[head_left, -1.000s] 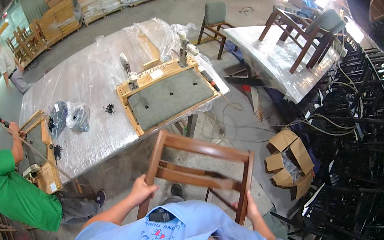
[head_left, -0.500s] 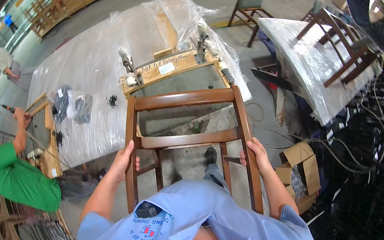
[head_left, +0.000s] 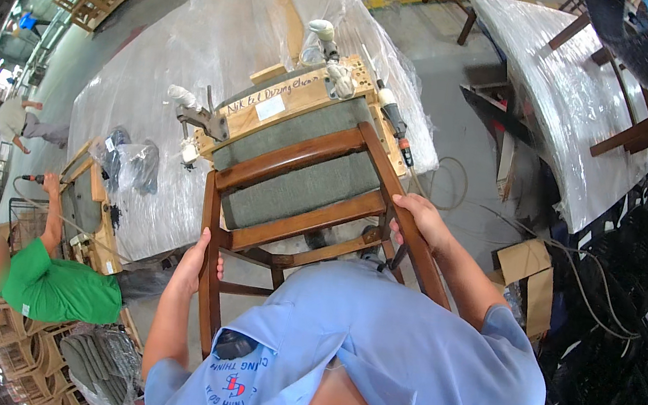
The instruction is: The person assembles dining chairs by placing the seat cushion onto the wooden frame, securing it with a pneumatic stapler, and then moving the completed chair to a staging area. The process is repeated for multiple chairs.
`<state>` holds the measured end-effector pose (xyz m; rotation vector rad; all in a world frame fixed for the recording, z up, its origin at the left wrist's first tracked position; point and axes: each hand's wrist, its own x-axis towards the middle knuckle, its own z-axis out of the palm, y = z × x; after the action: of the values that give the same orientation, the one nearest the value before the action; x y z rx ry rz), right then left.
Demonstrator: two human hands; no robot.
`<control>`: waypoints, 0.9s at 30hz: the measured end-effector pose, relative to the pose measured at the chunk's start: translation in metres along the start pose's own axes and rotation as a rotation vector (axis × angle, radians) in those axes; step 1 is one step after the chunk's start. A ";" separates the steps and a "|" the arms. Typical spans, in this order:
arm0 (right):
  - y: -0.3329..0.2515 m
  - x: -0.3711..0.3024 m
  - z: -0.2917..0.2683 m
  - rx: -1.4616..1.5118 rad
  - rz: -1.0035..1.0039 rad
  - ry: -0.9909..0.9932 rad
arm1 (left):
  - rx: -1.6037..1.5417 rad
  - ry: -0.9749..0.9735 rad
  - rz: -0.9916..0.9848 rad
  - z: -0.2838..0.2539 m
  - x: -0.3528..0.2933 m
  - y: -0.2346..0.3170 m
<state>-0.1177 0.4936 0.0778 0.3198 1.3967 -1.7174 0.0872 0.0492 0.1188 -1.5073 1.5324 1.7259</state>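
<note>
A brown wooden chair frame [head_left: 293, 158] is held in front of my body between both hands. My left hand [head_left: 193, 263] is wrapped round its left post, and my right hand [head_left: 421, 220] grips the right post. Behind the frame's rails lies a grey upholstered panel [head_left: 290, 119] against a wooden jig [head_left: 272, 102] on the table. Metal toggle clamps with white-wrapped ends, a left clamp [head_left: 197, 114] and a right clamp [head_left: 332, 54], stand on the jig. Just right of the jig is a power screwdriver [head_left: 395, 121]. The frame's lower legs are partly hidden by my shirt.
Plastic film covers the large table [head_left: 170, 57]. A co-worker in green [head_left: 64, 286] works at another jig [head_left: 95, 212] on the left. Right of me are an open cardboard box [head_left: 530, 269] and loose hoses [head_left: 594, 282]. Another film-covered table [head_left: 554, 94] bears a dark chair frame [head_left: 640, 135].
The chair frame has tilted and come closer to the jig, its top rail now over the grey panel. Both hands have stayed on its posts. My view has shifted.
</note>
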 end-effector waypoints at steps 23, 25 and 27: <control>-0.028 0.012 0.024 -0.054 0.124 0.162 | -0.101 -0.010 -0.074 0.017 0.025 0.001; -0.023 0.014 0.020 -0.068 0.123 0.143 | -0.101 -0.025 -0.052 0.015 0.028 -0.006; -0.020 0.014 0.019 -0.086 0.118 0.145 | -0.106 -0.042 -0.052 0.013 0.034 -0.012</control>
<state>-0.1347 0.4704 0.0882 0.4769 1.5205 -1.5595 0.0789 0.0529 0.0810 -1.5377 1.3888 1.8226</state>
